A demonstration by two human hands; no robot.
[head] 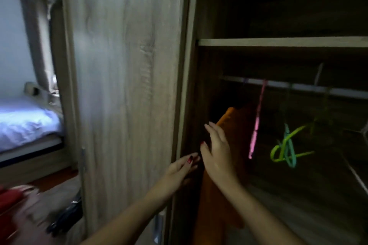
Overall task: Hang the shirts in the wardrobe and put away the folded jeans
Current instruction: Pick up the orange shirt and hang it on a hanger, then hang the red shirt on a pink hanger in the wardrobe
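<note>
Right hand [216,151] released, flat against orange shirt [237,125] hanging on wardrobe rail [298,87] | left hand [183,167] released, fingers at wardrobe door [127,85] edge | jeans unseen

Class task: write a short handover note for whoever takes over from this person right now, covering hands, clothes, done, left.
Left hand: open, empty, at the wardrobe door edge.
Right hand: open, flat against the orange shirt.
Orange shirt hangs at the left end of the rail. Pink hanger and green hangers hang bare.
Done: one shirt hung.
Left: other shirts and the jeans; neither is in view.
</note>
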